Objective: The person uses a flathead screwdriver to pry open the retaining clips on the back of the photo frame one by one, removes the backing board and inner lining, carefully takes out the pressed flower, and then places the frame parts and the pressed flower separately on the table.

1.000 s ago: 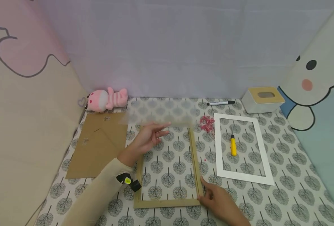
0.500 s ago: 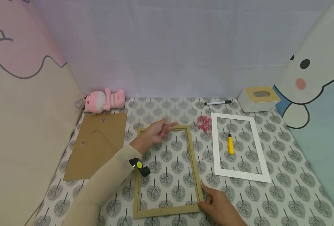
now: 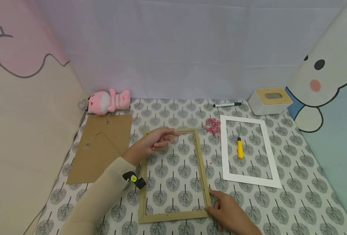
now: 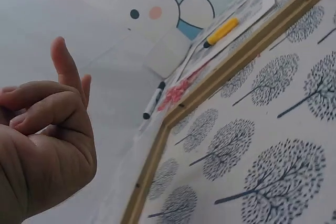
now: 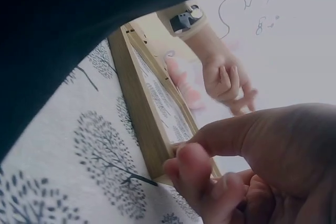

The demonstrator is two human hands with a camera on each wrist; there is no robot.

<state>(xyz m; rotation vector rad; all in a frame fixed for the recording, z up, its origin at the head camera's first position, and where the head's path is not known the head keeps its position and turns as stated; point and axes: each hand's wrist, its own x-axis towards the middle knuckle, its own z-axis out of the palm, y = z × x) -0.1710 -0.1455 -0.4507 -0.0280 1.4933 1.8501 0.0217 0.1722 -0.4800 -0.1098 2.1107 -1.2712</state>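
Note:
A wooden picture frame point(image 3: 173, 216) lies on the patterned tablecloth in front of me. My right hand point(image 3: 230, 212) grips its near right corner, and the right wrist view has those fingers point(image 5: 197, 169) at the corner. Above the frame's far left part is my left hand point(image 3: 151, 143), with some fingers curled and one pointing out. A hazy clear sheet point(image 3: 169, 114) seems to extend beyond the frame from the left fingertips; its edges are hard to see. In the left wrist view the left hand point(image 4: 47, 145) stands beside the frame point(image 4: 210, 80).
Left lies a brown backing board point(image 3: 100, 153), below a pink plush toy point(image 3: 109, 101). On the right a white mat border point(image 3: 251, 182) surrounds a yellow-handled tool point(image 3: 239, 149). Red dried flowers point(image 3: 213, 126), a marker point(image 3: 227, 104) and a tissue box point(image 3: 270, 101) are farther back.
The clear sheet, blurred and whitish a second ago, now shows only faintly beyond the frame. My left hand went right, then back left. My right hand stayed at the frame's corner.

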